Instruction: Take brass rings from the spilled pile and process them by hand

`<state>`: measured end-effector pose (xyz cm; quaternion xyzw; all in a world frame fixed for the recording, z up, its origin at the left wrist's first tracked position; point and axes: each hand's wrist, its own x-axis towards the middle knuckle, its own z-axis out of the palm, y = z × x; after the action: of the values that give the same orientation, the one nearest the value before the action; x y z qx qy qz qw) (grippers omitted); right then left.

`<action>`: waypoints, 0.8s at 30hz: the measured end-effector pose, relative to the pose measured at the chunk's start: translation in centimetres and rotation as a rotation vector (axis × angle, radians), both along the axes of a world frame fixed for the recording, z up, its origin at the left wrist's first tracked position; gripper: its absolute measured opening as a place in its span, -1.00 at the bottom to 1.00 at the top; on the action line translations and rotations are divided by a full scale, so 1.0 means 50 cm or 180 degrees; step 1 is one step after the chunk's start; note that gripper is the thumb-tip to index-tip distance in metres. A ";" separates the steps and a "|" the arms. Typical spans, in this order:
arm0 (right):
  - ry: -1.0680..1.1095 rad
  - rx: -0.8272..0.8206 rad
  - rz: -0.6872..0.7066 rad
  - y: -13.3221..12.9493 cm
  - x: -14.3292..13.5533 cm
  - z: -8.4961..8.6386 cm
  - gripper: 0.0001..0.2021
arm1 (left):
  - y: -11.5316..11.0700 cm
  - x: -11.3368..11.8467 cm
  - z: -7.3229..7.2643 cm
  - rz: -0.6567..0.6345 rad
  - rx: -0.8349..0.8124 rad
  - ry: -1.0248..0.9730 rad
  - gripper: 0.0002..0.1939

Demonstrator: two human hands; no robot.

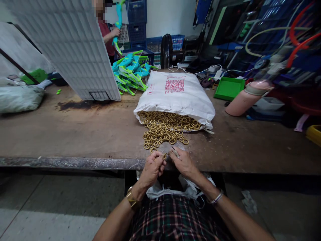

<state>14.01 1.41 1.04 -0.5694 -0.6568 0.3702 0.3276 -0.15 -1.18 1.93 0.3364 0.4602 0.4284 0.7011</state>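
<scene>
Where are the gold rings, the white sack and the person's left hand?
Gold rings (163, 132), head view: middle of the pile spilled from the sack.
White sack (175, 99), head view: its upper face.
Left hand (151, 167), head view: back of the hand.

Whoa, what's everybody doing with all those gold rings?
Someone sitting at the table has both hands close together near its front edge. The left hand pinches a gold-coloured ring, and the right hand holds a small tool, too small to make out clearly. More rings spill from the open end of a white sack. Across the table, another person's hand holds up a blue and green thing, beside a pile of similar ones.
</scene>
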 end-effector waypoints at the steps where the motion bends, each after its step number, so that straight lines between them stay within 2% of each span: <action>1: -0.0218 0.0126 0.0159 -0.004 0.002 -0.002 -0.77 | 0.000 0.000 -0.001 0.0035 0.0011 0.0008 -0.65; 4: -0.0762 0.0243 0.0578 -0.016 0.004 -0.007 -0.83 | -0.002 0.000 -0.004 0.0055 0.0064 0.0012 -0.65; 6: -0.1037 0.0239 0.0679 -0.021 0.001 -0.009 -0.87 | -0.004 0.000 -0.005 0.0033 0.0113 -0.0025 -0.65; 14: -0.1725 0.0293 0.0689 -0.029 -0.008 0.001 -0.84 | -0.007 0.004 0.005 0.0064 0.0044 -0.0004 -0.64; 20: -0.2132 0.0193 0.0576 -0.035 -0.017 0.019 -0.79 | -0.010 0.007 0.004 0.0170 0.0140 0.0234 -0.64; 24: -0.2294 0.0136 0.0586 -0.035 -0.020 0.019 -0.78 | -0.011 0.008 0.005 0.0215 0.0178 0.0376 -0.63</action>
<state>13.00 -0.35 1.98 -0.5948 -0.7860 0.1602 0.0524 0.25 -1.74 2.19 0.3649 0.4997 0.4439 0.6482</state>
